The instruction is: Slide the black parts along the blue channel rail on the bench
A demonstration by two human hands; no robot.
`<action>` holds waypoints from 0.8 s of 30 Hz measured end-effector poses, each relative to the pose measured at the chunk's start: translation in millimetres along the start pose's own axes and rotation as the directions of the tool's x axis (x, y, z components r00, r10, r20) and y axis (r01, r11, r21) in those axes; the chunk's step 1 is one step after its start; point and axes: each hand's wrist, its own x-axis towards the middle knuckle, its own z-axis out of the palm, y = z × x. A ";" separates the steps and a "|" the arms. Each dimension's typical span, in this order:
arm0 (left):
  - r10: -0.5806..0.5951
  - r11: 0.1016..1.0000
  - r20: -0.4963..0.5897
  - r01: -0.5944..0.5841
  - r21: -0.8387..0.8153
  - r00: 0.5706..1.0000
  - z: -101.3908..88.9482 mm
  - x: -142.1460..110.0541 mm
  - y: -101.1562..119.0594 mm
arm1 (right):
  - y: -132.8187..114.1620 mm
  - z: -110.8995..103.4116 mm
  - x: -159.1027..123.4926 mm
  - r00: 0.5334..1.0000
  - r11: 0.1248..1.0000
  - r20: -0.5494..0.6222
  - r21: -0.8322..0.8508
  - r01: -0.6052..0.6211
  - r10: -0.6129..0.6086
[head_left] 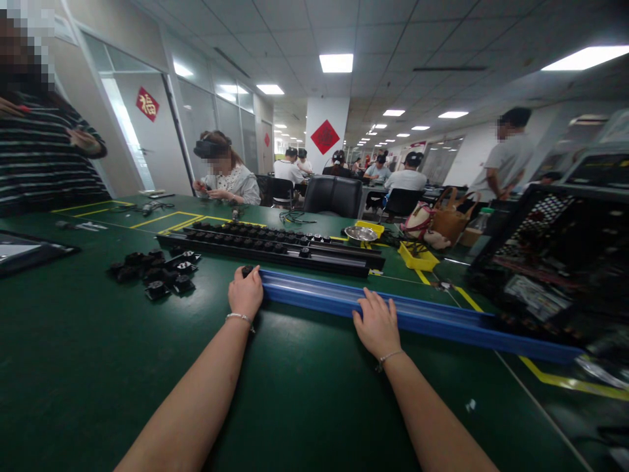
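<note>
A long blue channel (314, 298) lies across the green table in front of me, running from my left hand to the right. My left hand (246, 294) is closed at its left end, around a small black block (247, 270) mostly hidden by the fingers. Over the near wall of the channel rests my right hand (379, 322), fingers spread across the top and thumb low on the near side. To the left of my left hand lies a loose pile of similar black blocks (157, 288). Behind the blue channel, black rails (339, 262) carry rows of black blocks.
A metal bowl (361, 233) and a yellow tray (417, 257) stand beyond the channel. An open black equipment case (535, 262) rises at right, close to the channel's far end. Across the table sits a person (228, 174); another person (44, 144) stands at left.
</note>
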 end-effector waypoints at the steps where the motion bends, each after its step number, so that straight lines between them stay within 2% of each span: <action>1: -0.004 1.000 -0.001 0.004 -0.006 1.000 0.2 0.5 -0.4 | 0.0 0.0 0.0 1.000 1.000 -0.001 0.000 0.000 0.000; 8: -0.071 0.995 0.005 0.071 -0.068 0.997 3.3 5.7 -3.8 | 1.2 1.1 0.5 1.000 1.000 -0.004 0.007 0.001 -0.001; 17: -0.090 0.992 -0.005 0.090 -0.086 0.996 3.0 5.9 -4.9 | 0.3 0.0 1.0 1.000 1.000 0.000 0.003 0.005 -0.005; 24: -0.148 0.978 0.003 0.147 -0.150 0.989 3.2 10.4 -9.2 | 0.3 0.5 0.4 1.000 1.000 -0.008 -0.002 0.010 -0.010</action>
